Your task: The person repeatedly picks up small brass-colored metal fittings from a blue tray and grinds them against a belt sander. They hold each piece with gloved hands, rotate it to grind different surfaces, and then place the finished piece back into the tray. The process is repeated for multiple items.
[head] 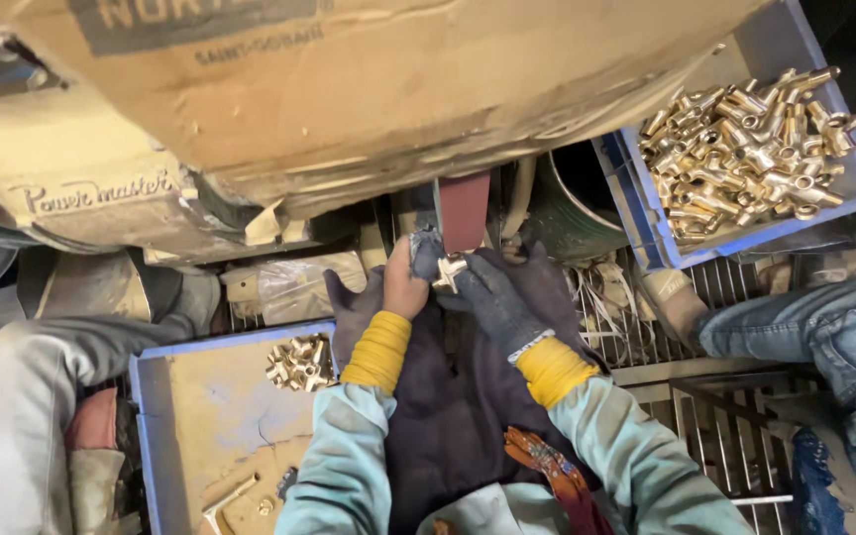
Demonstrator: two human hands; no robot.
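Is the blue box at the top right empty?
No, the blue box at the top right is heaped with shiny brass fittings.

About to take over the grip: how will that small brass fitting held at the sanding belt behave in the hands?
The brass fitting looks like solid metal, so probably stiff and heavy for its size. Its shiny surface may slip, though both gloved hands, left and right, pinch it. Its branched shape, like those in the blue crate, should resist rolling.

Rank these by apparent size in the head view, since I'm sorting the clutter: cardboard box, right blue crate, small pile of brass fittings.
1. cardboard box, though nearest the camera
2. right blue crate
3. small pile of brass fittings
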